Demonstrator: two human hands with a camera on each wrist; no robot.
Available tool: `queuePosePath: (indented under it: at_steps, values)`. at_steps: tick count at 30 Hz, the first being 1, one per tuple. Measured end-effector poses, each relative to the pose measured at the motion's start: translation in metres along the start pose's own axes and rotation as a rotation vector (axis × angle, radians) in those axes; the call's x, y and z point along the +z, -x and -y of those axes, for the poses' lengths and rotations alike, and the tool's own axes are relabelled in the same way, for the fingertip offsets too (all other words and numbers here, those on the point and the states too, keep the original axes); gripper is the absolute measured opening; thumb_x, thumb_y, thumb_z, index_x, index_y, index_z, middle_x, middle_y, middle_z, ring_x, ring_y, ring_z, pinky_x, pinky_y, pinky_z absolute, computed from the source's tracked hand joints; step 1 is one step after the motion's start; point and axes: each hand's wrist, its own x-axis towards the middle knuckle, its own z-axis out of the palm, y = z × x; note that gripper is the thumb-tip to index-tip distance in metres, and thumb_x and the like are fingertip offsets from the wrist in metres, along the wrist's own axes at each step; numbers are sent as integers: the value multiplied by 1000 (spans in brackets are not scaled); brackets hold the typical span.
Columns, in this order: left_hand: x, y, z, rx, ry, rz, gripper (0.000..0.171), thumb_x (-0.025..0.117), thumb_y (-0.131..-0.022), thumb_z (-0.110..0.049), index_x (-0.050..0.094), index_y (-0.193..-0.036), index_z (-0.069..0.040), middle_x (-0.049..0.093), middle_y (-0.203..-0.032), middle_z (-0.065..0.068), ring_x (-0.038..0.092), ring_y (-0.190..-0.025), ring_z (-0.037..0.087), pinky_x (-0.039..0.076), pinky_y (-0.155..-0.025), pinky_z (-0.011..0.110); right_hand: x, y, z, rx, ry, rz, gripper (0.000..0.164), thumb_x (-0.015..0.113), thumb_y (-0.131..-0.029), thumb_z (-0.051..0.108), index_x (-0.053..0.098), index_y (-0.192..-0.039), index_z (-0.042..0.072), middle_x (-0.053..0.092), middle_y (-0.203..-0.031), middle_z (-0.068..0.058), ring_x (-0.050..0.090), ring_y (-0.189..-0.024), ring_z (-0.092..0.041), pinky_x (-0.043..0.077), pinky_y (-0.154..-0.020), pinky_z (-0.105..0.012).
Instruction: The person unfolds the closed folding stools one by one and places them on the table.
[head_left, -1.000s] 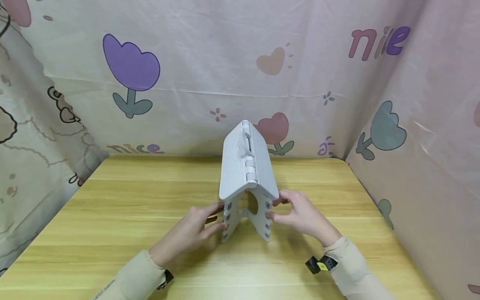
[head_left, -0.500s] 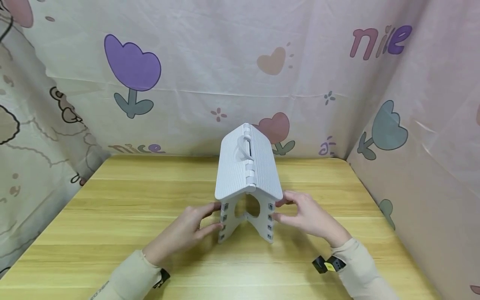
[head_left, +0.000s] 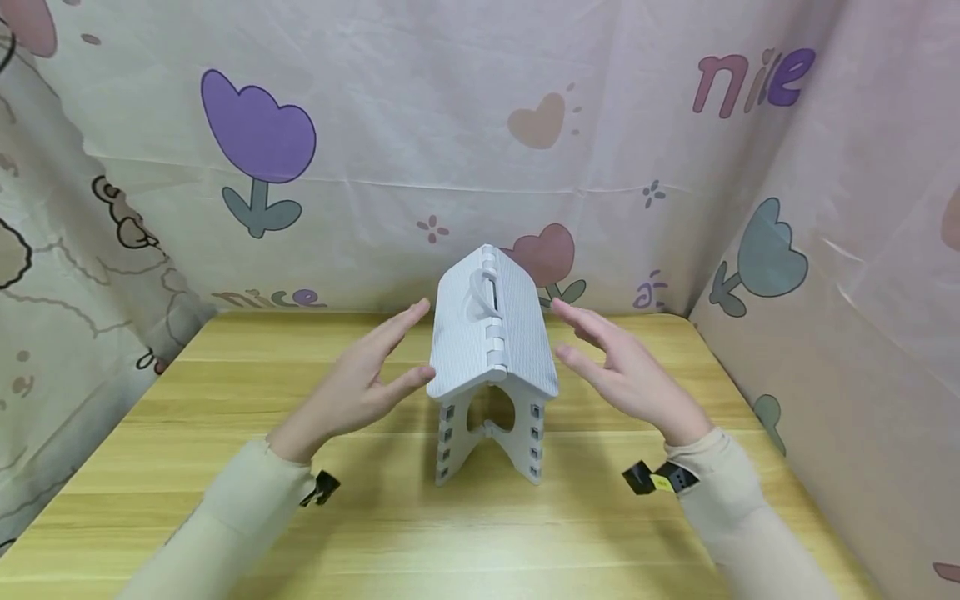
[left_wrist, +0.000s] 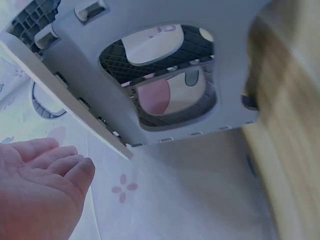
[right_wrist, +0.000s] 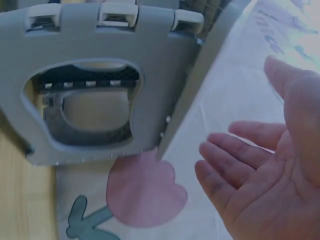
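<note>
A white plastic folding step stool (head_left: 461, 342) stands upright, half folded, its two ribbed top panels sloping like a roof from the hinged ridge. A small strap handle (head_left: 480, 296) sticks up at that ridge. My left hand (head_left: 356, 383) is raised at the left panel with fingers extended; whether its thumb tip touches the edge I cannot tell. On the other side my right hand (head_left: 633, 371) is held beside the right panel, fingers spread and apart from it. In the left wrist view, the stool's side leg (left_wrist: 232, 75) shows a large cut-out. Both palms face the stool.
The stool stands on a wood-grain table (head_left: 525, 537). A pale curtain (head_left: 390, 125) printed with flowers and hearts hangs behind the table and along both sides. Small black devices hang at my left wrist (head_left: 321, 488) and right wrist (head_left: 660, 478).
Both hands have let go of the stool's lower legs and risen to either side of its top panels. The stool's legs spread slightly wider early on, then it stayed standing.
</note>
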Motion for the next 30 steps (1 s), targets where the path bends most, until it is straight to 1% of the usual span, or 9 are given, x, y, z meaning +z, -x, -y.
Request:
queuePosePath:
  at_steps: [2,4,7,10,13,18,23,30]
  values:
    - [2,-12,-1,-17,-10,29,84,65,-105,-53,28,-172,-17,30,-177,5,33,-164,31,29,-131,61,4,-10,3,-5,4,22,67,58,-112,39,32,-171,19,34,-176,-4,44,-157,-35,36,-129,-56]
    - [4,-22,-2,-24,-1,53,89,61,-104,-62,26,-172,-16,27,-178,3,31,-165,29,28,-133,58,8,-19,6,-10,8,47,73,56,-112,46,26,-172,18,26,-179,-4,40,-160,-35,32,-131,-56]
    - [9,-35,-1,-25,25,78,97,57,-100,-73,25,-172,-16,26,-178,2,31,-164,26,29,-133,54,15,-30,8,-6,5,87,81,52,-110,57,21,-173,16,18,-181,-3,29,-165,-31,25,-135,-55]
    - [13,-42,1,-22,52,100,102,57,-97,-78,25,-172,-17,25,-178,1,33,-163,25,31,-133,52,19,-37,9,1,3,117,87,50,-108,65,20,-173,16,15,-181,-2,18,-168,-26,19,-137,-53]
    - [15,-46,3,-6,57,112,103,58,-96,-79,26,-172,-17,25,-179,3,33,-163,28,32,-132,54,22,-40,10,0,8,130,90,47,-106,70,20,-173,16,14,-181,-2,16,-169,-26,18,-137,-53]
    - [15,-48,3,14,53,103,103,61,-95,-78,29,-171,-16,25,-178,5,32,-163,29,31,-132,55,21,-42,10,-18,-1,133,91,46,-105,72,21,-173,16,14,-181,-2,15,-169,-27,18,-137,-53]
    - [12,-50,1,7,42,116,102,66,-95,-73,30,-171,-14,26,-178,6,33,-163,29,31,-132,54,20,-42,10,-14,-7,149,91,47,-104,72,22,-173,17,14,-181,0,15,-169,-25,18,-137,-53]
    - [10,-50,0,-2,21,138,100,72,-95,-63,30,-170,-11,29,-177,7,39,-160,30,36,-130,53,19,-42,9,-4,-15,169,87,51,-106,66,22,-173,18,14,-182,-1,14,-169,-26,18,-137,-53]
